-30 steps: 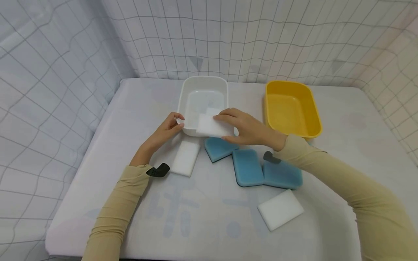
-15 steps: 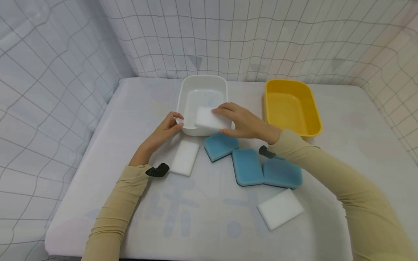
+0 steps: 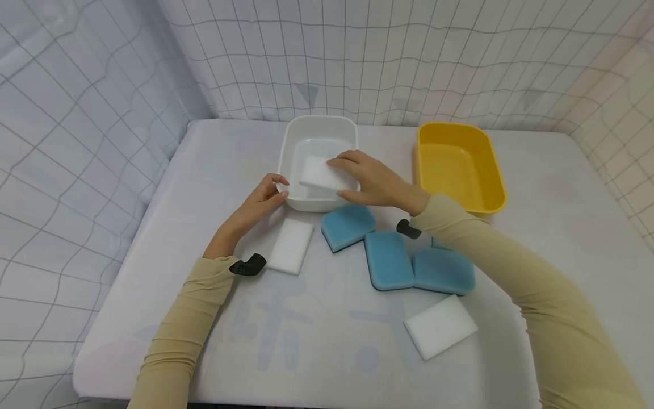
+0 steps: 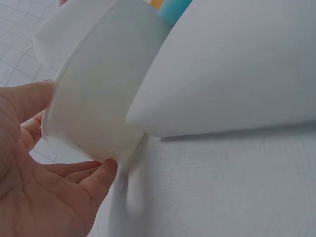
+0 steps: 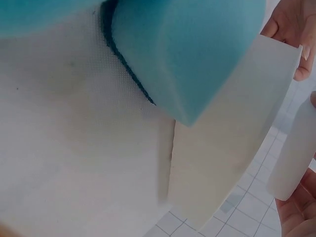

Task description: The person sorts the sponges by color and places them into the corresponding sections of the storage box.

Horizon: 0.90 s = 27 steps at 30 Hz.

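Pinching white sponge (image 3: 324, 174), right hand (image 3: 375, 180), thumb one side, fingers other; sponge sits over near-right part of white tub (image 3: 314, 203), tilted. Left hand (image 3: 263, 199) grips tub's near-left corner, rim between thumb and fingers.

Around the tub: second white sponge (image 3: 291, 246) flat, just in front of it, toward its left. Blue sponge (image 3: 348, 227) right at its front wall, contact can't be told. Two more blue ones, middle sponge (image 3: 388, 261) and outer sponge (image 3: 443, 271), touch each other, front-right of tub; another blue edge (image 3: 439, 244) pokes out beneath right sleeve (image 3: 485, 238). Third white sponge (image 3: 441, 326) farther off front-right of tub. Yellow tub (image 3: 452, 167) stands right of white tub, well apart.

In the way: blue sponges crowd tub's front-right; right sleeve runs over that side, close by yellow tub's near edge.

Edges: tabletop (image 3: 230, 352) ends just behind tub, grid-lined curtain (image 3: 332, 62) rising beyond. Room: bare strip between the two tubs, wide bare cloth left of white tub, more toward the front edge.
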Each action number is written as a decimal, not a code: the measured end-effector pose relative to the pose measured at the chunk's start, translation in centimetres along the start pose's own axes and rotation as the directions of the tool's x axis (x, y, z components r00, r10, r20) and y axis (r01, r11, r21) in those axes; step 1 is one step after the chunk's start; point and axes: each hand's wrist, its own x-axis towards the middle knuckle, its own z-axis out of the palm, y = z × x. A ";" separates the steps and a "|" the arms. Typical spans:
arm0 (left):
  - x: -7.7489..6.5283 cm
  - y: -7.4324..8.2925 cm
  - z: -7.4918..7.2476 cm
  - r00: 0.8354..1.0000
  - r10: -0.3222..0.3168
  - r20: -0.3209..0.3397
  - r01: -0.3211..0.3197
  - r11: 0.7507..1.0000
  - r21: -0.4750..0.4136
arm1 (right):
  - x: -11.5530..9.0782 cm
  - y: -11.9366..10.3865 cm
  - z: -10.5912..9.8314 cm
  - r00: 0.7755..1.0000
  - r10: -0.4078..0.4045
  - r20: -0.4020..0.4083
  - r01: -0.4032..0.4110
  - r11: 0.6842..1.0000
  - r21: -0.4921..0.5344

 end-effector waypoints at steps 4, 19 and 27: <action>0.0 0.1 0.0 1.000 -0.004 -0.004 0.004 1.000 -0.002 | 0.3 0.2 0.0 0.999 0.039 0.023 -0.038 0.999 -0.014; 0.1 0.0 0.0 1.000 0.001 -0.006 -0.001 1.000 -0.011 | 0.8 0.1 0.7 0.983 0.170 0.070 -0.169 0.985 -0.022; 0.1 -0.2 -0.1 1.000 0.003 -0.012 -0.004 1.000 -0.024 | 1.1 0.1 1.2 0.980 0.188 0.064 -0.187 0.982 -0.032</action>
